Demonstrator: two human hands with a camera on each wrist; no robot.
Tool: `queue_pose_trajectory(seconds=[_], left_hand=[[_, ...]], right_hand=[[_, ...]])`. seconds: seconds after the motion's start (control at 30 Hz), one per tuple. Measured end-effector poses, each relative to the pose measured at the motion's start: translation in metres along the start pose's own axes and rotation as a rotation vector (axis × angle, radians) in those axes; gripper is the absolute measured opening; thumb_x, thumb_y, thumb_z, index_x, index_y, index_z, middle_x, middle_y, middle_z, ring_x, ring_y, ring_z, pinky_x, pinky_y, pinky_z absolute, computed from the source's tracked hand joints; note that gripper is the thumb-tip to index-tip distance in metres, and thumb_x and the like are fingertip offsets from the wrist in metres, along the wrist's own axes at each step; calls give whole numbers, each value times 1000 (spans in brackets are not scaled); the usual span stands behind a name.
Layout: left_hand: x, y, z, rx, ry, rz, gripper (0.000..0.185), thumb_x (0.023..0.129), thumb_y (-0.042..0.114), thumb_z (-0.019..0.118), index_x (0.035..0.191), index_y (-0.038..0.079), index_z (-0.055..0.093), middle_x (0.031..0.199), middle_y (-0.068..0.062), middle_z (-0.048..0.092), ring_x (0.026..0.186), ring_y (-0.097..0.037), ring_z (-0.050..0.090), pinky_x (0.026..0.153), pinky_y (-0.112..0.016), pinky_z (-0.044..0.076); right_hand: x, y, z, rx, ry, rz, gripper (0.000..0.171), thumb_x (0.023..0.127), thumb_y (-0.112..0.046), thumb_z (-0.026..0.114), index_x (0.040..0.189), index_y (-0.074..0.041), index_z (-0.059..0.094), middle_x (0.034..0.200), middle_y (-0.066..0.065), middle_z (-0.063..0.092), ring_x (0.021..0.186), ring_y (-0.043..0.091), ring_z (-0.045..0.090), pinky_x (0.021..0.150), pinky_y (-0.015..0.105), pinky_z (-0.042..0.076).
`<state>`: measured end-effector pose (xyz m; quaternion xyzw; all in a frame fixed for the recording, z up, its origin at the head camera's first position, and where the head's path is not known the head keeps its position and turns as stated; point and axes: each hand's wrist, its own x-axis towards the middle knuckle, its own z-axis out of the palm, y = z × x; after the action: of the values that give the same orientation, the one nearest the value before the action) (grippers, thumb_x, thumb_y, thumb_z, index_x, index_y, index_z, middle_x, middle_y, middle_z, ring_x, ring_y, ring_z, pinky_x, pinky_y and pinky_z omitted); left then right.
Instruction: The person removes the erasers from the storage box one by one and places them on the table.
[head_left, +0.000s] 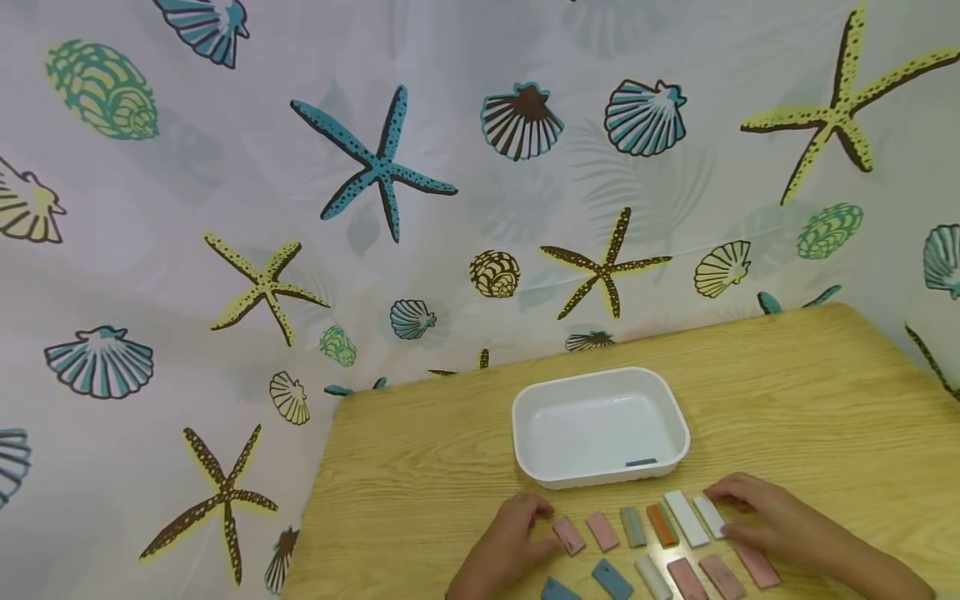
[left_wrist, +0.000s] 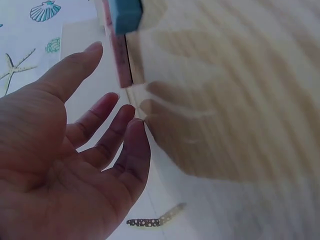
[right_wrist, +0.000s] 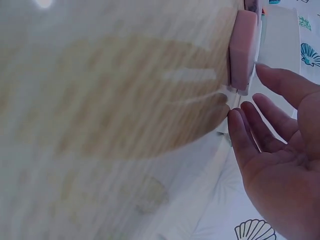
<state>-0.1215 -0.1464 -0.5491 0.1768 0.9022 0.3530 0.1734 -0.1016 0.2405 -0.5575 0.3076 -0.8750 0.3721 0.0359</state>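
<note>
Blocks (head_left: pixel 633 527) in two rows at tray's (head_left: pixel 600 379) 6 o'clock; left hand (head_left: pixel 510 542) and right hand (head_left: pixel 772 521) both relaxed, fingertips touching row ends, gripping nothing.

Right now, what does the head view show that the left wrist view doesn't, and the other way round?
Only the head view shows the white tray, empty apart from a small dark label, the two rows of small coloured blocks in front of it, and the right hand at the white block. Only the left wrist view shows the left palm close up, fingers straight and spread. Both show the left hand open, gripping nothing, fingertips beside the pink block, a blue block, the wooden table and the shell-patterned curtain.
</note>
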Motion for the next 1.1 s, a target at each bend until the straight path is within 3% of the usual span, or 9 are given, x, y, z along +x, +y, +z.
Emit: queue_pose_trajectory(seconds=[0.13,0.23,0.43,0.67,0.83,1.1], left_hand=[[0,7,5,29,-30,-32,40,77,46,71,106,20,60,100,15,51,93,-6,47,80,-27,44],[1,10,7,81,-29,-7,38,77,41,73,105,20,60,97,15,50,90,-4,47,77,-25,44],[3,12,11,152,-16,40,36,80,37,72,108,18,59,97,15,50,84,-1,44,73,-21,43],[7,16,14,170,-26,45,36,82,43,68,110,22,59,105,16,51,93,0,46,80,-22,44],[10,18,17,189,-29,104,35,82,38,69,111,21,59,108,15,51,97,-1,47,82,-21,43],[20,23,17,194,-59,152,32,83,34,69,110,20,59,102,16,51,89,1,45,75,-17,42]], right_hand=[[2,0,2,23,-10,-52,38,80,-19,72,112,-2,58,105,4,60,91,8,57,71,23,50],[3,0,3,34,-21,-70,38,80,-19,72,112,-3,58,106,3,59,92,9,57,73,23,50],[5,-1,2,44,-59,-40,38,82,-23,70,113,-5,58,110,2,58,96,9,57,75,23,49],[9,-1,3,148,-114,-18,39,84,-22,68,113,2,57,109,11,57,93,10,59,73,24,51],[14,-3,6,188,-141,30,41,84,-23,68,113,3,57,107,14,56,92,9,59,72,25,51],[16,-9,10,190,-127,32,43,83,-25,69,112,5,56,106,12,55,90,9,59,72,24,51]])
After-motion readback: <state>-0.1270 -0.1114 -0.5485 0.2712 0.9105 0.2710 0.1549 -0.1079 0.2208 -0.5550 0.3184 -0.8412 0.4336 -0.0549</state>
